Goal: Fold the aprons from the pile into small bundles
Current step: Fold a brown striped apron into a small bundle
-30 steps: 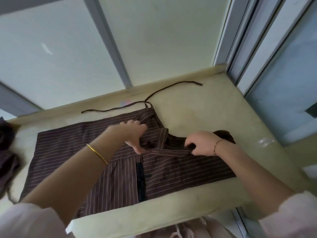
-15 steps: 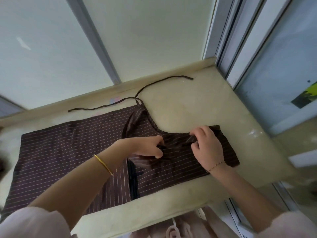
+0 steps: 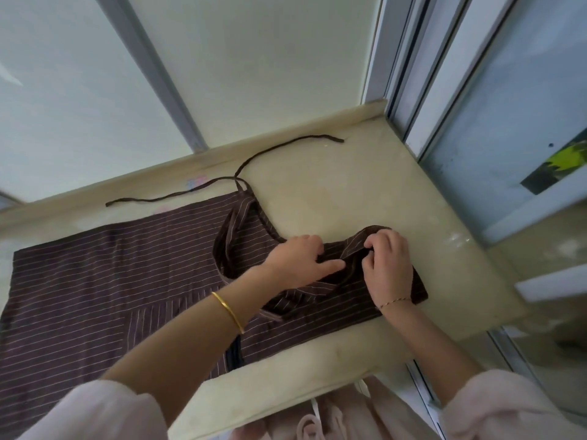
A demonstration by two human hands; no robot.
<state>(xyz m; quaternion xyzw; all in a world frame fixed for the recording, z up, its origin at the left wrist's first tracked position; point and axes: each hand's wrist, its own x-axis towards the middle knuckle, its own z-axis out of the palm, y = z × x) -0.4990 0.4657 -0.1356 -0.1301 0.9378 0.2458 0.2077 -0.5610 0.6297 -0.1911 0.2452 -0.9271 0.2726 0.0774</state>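
Observation:
A dark brown apron [image 3: 104,281] with thin pale stripes lies spread flat on a cream stone ledge [image 3: 349,198]. Its bib end points right and its neck strap loops loosely over the cloth. My left hand [image 3: 298,262] lies on the bib with the fingers stretched flat, pressing the strap and cloth down. My right hand [image 3: 386,265] is beside it, fingers curled on the bib's top hem, which is turned over into a small fold. A thin waist tie [image 3: 279,150] trails from the apron's far corner over the ledge.
Frosted window panes and a metal frame [image 3: 403,74] rise behind and to the right of the ledge. The ledge's front edge [image 3: 286,376] runs close to my body. Pale pink cloth [image 3: 333,417] hangs below it.
My view has shifted left to right, so the dark pile at the far left is out of frame. Both hands moved right along the bib, and the right hand turned the hem over.

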